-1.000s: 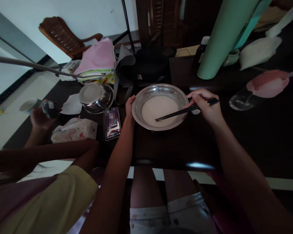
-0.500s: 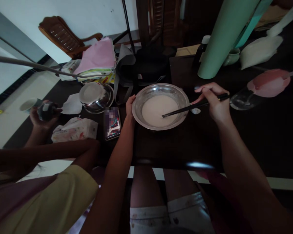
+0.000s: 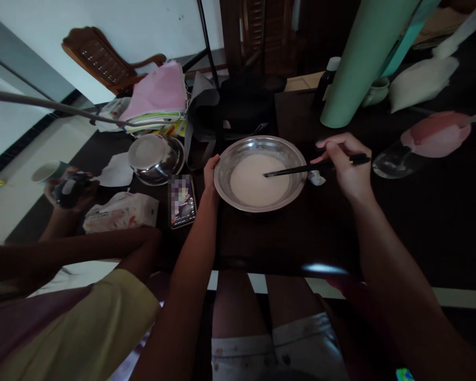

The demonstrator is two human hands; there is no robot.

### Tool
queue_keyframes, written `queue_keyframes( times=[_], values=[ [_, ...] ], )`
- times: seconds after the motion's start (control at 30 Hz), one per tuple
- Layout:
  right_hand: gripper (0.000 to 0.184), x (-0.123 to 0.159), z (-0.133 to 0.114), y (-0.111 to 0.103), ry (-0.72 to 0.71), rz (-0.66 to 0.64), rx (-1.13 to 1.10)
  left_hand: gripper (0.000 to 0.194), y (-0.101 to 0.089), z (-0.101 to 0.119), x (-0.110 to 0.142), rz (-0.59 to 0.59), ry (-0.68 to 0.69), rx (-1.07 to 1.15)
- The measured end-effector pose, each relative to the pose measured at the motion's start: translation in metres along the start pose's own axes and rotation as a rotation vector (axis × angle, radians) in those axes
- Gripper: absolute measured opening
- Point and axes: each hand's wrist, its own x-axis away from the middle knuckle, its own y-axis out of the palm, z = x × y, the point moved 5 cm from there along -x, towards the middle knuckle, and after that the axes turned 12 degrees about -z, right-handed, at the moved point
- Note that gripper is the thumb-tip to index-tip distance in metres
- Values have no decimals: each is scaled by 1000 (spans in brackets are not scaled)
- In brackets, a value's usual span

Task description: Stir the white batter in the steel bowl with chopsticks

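Note:
A steel bowl [image 3: 226, 159] of white batter [image 3: 257, 182] sits on the dark table [image 3: 285, 238] in front of me. My left hand [image 3: 211, 174] grips the bowl's left rim, fingers curled over the edge. My right hand [image 3: 347, 164] is closed on a pair of black chopsticks [image 3: 301, 170], whose tips reach into the batter near its upper middle.
A phone [image 3: 181, 201] lies left of the bowl, beside a tissue pack [image 3: 121, 211] and a second steel bowl [image 3: 155, 157]. Another person at the left holds a dark object [image 3: 67, 189]. A green roll [image 3: 357, 63], pink bowl [image 3: 436, 135], glass [image 3: 392, 161] and papers [image 3: 158, 95] stand behind.
My right hand swung the chopsticks from the batter's lower left toward its upper middle and drew back to the right. The other person's hand with the dark object sank lower.

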Motion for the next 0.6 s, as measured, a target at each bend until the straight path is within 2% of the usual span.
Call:
queue_keyframes(
  times=[0.1,0.23,0.33,0.4,0.53,0.6],
  values=[
    [31,0,-1,1,43,-50,-36,31,2,-2,1,-12,-38,27],
    [26,5,-3,25,27,-228,-23,35,4,-1,2,-28,-50,29],
    [18,9,-4,37,-29,-274,31,29,3,0,2,-6,-44,3],
    [16,8,-3,34,-51,-233,67,27,3,0,2,8,-32,-11],
    [23,3,-1,10,-47,-66,43,33,5,1,2,8,-26,-2],
    [27,1,-1,1,-32,-30,7,34,5,0,2,-7,-29,10]
  ],
)
